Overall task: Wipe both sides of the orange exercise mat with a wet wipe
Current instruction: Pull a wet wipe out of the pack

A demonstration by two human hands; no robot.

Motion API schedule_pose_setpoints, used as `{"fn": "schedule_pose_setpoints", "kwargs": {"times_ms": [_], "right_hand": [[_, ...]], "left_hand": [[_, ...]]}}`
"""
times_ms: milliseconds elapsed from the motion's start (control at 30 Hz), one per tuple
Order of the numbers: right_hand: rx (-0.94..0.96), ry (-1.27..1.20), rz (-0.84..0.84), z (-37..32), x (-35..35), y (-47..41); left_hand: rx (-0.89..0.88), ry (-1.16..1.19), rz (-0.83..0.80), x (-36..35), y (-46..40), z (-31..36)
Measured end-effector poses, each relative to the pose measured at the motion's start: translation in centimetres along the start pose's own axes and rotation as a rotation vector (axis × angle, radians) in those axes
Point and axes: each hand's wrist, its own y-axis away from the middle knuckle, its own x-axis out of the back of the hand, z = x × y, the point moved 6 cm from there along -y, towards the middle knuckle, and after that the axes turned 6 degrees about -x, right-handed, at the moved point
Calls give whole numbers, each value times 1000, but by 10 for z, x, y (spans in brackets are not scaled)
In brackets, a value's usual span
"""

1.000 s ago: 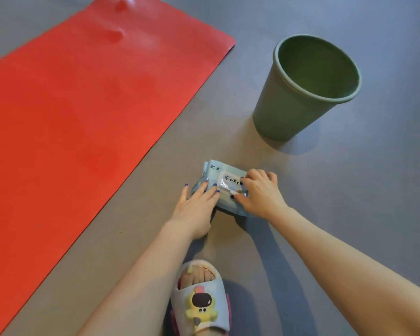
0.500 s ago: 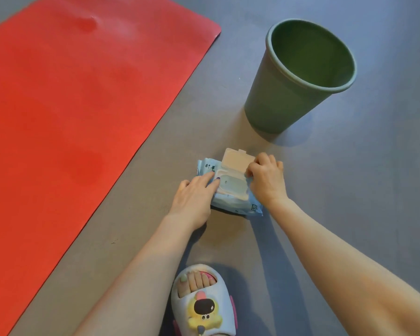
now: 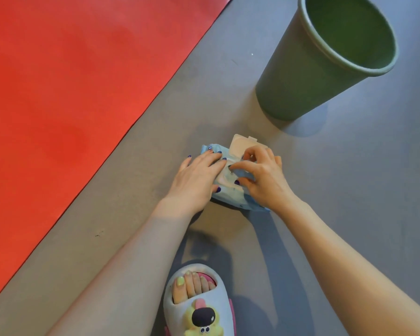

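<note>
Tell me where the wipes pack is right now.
The wipes pack lies on the grey floor, lower centre, under both hands, between the orange mat and the green bin.

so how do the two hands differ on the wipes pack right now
The left hand lies flat with straight fingers, pressing the wipes pack down; the right hand has curled fingers pinching at the pack's opening. The left covers the pack's left end, the right works beside the flipped-up lid. Both touch the pack.

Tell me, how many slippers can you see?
1. The slipper with a yellow cartoon animal is at the bottom of the view, on the grey floor below the wipes pack. A second one may be outside the view.
</note>
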Motion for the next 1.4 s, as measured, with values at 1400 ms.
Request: {"fn": "schedule_pose_setpoints", "kwargs": {"times_ms": [1400], "right_hand": [[448,248,28,-23,-5,-12]], "left_hand": [[31,48,74,1,1,1]]}}
